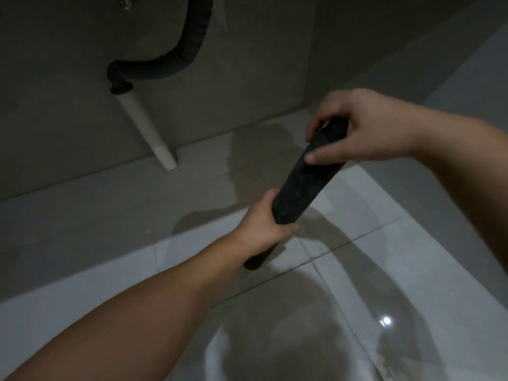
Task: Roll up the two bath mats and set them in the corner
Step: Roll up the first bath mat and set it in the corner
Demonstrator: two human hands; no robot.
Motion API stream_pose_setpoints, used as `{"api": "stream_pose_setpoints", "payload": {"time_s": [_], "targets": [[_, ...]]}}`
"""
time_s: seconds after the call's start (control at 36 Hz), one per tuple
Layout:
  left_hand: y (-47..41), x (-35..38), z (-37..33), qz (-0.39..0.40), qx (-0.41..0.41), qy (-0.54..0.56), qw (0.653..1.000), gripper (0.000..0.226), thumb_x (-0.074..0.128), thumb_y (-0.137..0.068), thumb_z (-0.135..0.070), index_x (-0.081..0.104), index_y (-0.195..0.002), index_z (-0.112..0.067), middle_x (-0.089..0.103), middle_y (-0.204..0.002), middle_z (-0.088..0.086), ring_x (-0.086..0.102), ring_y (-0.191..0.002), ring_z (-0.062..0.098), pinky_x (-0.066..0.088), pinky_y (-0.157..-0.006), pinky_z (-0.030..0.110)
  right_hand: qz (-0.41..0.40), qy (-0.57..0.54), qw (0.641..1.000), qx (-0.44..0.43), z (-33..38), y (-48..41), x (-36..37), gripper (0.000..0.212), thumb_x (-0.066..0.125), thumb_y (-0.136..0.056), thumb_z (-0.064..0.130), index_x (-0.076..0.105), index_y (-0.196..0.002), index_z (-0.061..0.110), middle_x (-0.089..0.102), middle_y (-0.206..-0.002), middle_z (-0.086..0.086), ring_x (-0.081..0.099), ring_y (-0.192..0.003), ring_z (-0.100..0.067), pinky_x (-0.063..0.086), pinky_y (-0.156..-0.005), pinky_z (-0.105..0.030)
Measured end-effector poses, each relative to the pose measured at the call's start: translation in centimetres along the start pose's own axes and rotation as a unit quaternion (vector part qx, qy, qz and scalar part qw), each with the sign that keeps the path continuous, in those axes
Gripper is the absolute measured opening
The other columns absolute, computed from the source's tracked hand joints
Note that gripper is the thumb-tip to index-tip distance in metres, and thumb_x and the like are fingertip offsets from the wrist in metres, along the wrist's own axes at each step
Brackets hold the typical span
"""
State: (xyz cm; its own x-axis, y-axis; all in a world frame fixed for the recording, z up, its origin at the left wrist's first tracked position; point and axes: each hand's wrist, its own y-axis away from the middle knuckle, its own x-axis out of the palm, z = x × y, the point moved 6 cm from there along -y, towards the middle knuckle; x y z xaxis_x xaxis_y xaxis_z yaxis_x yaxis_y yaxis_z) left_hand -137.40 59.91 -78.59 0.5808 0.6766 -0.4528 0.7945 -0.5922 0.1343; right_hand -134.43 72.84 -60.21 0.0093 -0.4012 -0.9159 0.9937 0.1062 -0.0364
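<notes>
Holding: dark rolled bath mat, tight tube, tilted, off the tiled floor
Left hand: clenched round lower end of roll
Right hand: fingers pinching upper end
Done: one mat looks fully rolled
Left: carry it to the corner, set it down; second mat not in view, state unknown
Nearby: white drain pipe and dark hose by wall

No text, label, brand, number or sign is being shown legibly anywhere in the view.
</notes>
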Motion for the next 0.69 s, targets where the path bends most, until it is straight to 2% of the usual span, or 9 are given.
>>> {"api": "stream_pose_setpoints", "payload": {"time_s": [0.11, 0.19, 0.22, 0.28, 0.33, 0.42, 0.53, 0.58, 0.69], "targets": [[0.2, 2.9, 0.0, -0.037, -0.030, 0.060, 0.997, 0.055, 0.081, -0.069, -0.012, 0.047, -0.109, -0.029, 0.061, -0.105, -0.005, 0.058, -0.099, 0.014, 0.049, -0.085, 0.033, -0.063, 0.065, 0.996, -0.019, 1.3, -0.2, 0.3, 0.036, 0.052, -0.078, 0.057, 0.067, -0.079, 0.025, 0.059, -0.088, 0.004, 0.056, -0.080, -0.018, 0.048, -0.073, -0.033], [1.0, 4.6, 1.3, -0.048, -0.051, 0.084, 0.994, 0.056, 0.081, -0.067, -0.008, 0.045, -0.101, -0.033, 0.059, -0.095, -0.010, 0.059, -0.095, 0.017, 0.052, -0.086, 0.038, -0.044, 0.116, 0.992, -0.026, 1.8, -0.4, 2.3, 0.031, 0.052, -0.086, 0.050, 0.064, -0.075, 0.023, 0.061, -0.073, 0.003, 0.057, -0.073, -0.021, 0.046, -0.064, -0.031], [1.4, 5.0, 1.7, -0.047, -0.055, 0.096, 0.993, 0.056, 0.081, -0.067, -0.008, 0.045, -0.100, -0.036, 0.058, -0.093, -0.013, 0.059, -0.093, 0.015, 0.052, -0.086, 0.037, -0.032, 0.119, 0.992, -0.030, 2.0, -0.4, 3.1, 0.030, 0.053, -0.087, 0.048, 0.062, -0.074, 0.022, 0.058, -0.069, 0.003, 0.055, -0.072, -0.021, 0.043, -0.062, -0.030], [1.8, 5.4, 2.4, -0.049, -0.051, 0.111, 0.991, 0.057, 0.080, -0.069, -0.008, 0.043, -0.101, -0.038, 0.053, -0.090, -0.019, 0.056, -0.084, 0.003, 0.050, -0.078, 0.022, -0.011, 0.110, 0.993, -0.041, 2.4, -0.5, 4.6, 0.031, 0.053, -0.087, 0.046, 0.057, -0.070, 0.020, 0.055, -0.065, 0.003, 0.053, -0.069, -0.022, 0.040, -0.059, -0.030], [1.9, 5.3, 2.5, -0.053, -0.043, 0.124, 0.990, 0.057, 0.079, -0.072, -0.007, 0.041, -0.101, -0.038, 0.053, -0.091, -0.020, 0.055, -0.083, -0.001, 0.048, -0.076, 0.016, 0.000, 0.094, 0.994, -0.047, 2.7, -0.6, 5.3, 0.036, 0.050, -0.085, 0.055, 0.058, -0.073, 0.021, 0.058, -0.073, 0.001, 0.056, -0.071, -0.021, 0.045, -0.060, -0.033], [1.6, 4.8, 2.2, -0.068, -0.049, 0.138, 0.987, 0.059, 0.078, -0.070, -0.007, 0.043, -0.098, -0.044, 0.058, -0.098, -0.014, 0.059, -0.095, 0.013, 0.052, -0.088, 0.035, 0.017, 0.113, 0.993, -0.041, 3.2, -0.7, 5.0, 0.054, 0.039, -0.075, 0.073, 0.062, -0.093, 0.027, 0.058, -0.096, 0.003, 0.057, -0.085, -0.019, 0.049, -0.072, -0.037], [1.3, 4.2, 1.5, -0.087, -0.043, 0.160, 0.982, 0.057, 0.077, -0.067, -0.008, 0.048, -0.105, -0.039, 0.063, -0.103, -0.002, 0.061, -0.099, 0.018, 0.052, -0.092, 0.041, -0.003, 0.107, 0.993, -0.041, 3.5, -1.0, 3.7, 0.071, 0.024, -0.069, 0.081, 0.060, -0.105, 0.032, 0.057, -0.101, 0.005, 0.055, -0.088, -0.017, 0.049, -0.075, -0.037], [1.3, 4.5, 1.5, -0.066, -0.051, 0.154, 0.985, 0.062, 0.077, -0.070, -0.008, 0.044, -0.116, -0.032, 0.058, -0.105, -0.011, 0.058, -0.106, 0.015, 0.049, -0.092, 0.032, -0.010, 0.126, 0.991, -0.045, 3.3, -0.9, 4.3, 0.071, 0.022, -0.072, 0.081, 0.058, -0.110, 0.032, 0.054, -0.105, 0.004, 0.055, -0.091, -0.019, 0.045, -0.073, -0.034], [1.8, 4.8, 1.1, -0.047, -0.068, 0.101, 0.991, 0.070, 0.075, -0.078, -0.014, 0.036, -0.136, -0.023, 0.043, -0.102, -0.017, 0.049, -0.103, 0.006, 0.038, -0.077, 0.013, 0.028, 0.105, 0.994, -0.021, 2.3, -0.8, 7.3, 0.070, 0.024, -0.078, 0.078, 0.053, -0.120, 0.030, 0.048, -0.116, -0.001, 0.055, -0.097, -0.023, 0.039, -0.073, -0.032]]}}
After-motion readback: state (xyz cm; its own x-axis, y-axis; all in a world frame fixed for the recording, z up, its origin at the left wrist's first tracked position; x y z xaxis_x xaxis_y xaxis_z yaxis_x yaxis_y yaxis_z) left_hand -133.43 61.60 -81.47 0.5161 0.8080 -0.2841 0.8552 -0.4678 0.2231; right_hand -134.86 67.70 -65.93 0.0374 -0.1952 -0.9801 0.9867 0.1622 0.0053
